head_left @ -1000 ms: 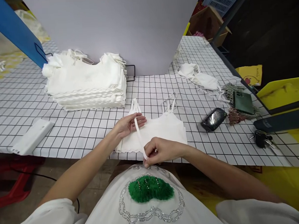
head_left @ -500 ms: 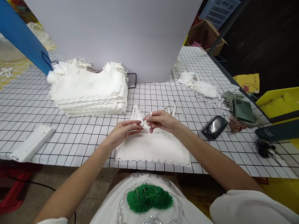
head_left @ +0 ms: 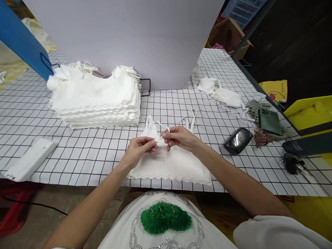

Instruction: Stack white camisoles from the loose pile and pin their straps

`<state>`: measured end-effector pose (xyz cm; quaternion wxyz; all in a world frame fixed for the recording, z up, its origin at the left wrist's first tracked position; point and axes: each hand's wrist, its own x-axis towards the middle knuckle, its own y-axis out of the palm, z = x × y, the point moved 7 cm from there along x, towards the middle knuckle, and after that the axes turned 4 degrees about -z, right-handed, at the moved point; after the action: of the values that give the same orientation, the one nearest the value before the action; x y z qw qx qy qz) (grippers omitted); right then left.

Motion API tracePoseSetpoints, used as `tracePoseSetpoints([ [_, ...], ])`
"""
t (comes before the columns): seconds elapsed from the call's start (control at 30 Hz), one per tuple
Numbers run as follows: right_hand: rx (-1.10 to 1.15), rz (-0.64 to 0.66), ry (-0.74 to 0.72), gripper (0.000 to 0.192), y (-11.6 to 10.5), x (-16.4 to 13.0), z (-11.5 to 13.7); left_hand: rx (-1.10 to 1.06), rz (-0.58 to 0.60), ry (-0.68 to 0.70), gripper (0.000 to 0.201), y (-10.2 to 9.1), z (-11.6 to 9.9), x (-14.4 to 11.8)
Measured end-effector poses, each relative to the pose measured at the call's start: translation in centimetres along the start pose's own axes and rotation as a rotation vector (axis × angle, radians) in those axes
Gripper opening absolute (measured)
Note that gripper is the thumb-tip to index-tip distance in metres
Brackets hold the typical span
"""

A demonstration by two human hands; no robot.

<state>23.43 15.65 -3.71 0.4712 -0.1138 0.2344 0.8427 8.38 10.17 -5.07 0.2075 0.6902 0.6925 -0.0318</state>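
Note:
A white strappy top (head_left: 173, 166) lies flat on the checked tablecloth in front of me, its wavy hem toward my body. One thin white strap (head_left: 159, 138) is stretched between my two hands above it. My left hand (head_left: 141, 149) pinches the strap between thumb and fingers. Close beside it, my right hand (head_left: 180, 138) pinches the same strap, with a loop of it rising over the fingers. Another strap (head_left: 192, 119) lies loose at the top's far right. My fingertips hide part of the strap between them.
A tall stack of white tops (head_left: 96, 98) stands behind on the left. At left lies a white oblong device (head_left: 31, 159). To the right are a black shiny pouch (head_left: 238, 140), a green phone (head_left: 269, 121), keys (head_left: 292, 163) and crumpled white garments (head_left: 221, 92). A grey panel (head_left: 129, 41) rises behind.
My left fingers, stretched out beside the strap before, have closed in a pinch on it. My right hand keeps its hold on the strap. The view has shifted slightly.

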Motion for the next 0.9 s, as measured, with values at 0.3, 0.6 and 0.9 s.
tracePoseSetpoints([
  [0.3,0.046,0.011,0.007,0.033,0.5,-0.3,-0.3,-0.080,0.025,-0.054,0.031,0.6,0.2,-0.3],
  [0.6,-0.089,-0.065,-0.037,0.040,-0.6,0.0,-1.0,-0.032,-0.097,-0.013,0.032,-0.5,0.4,-0.1],
  [0.9,-0.926,-0.001,-0.777,0.045,3.4,-1.8,2.9,0.233,-0.064,0.185,0.020,-0.1,-2.3,-0.2],
])
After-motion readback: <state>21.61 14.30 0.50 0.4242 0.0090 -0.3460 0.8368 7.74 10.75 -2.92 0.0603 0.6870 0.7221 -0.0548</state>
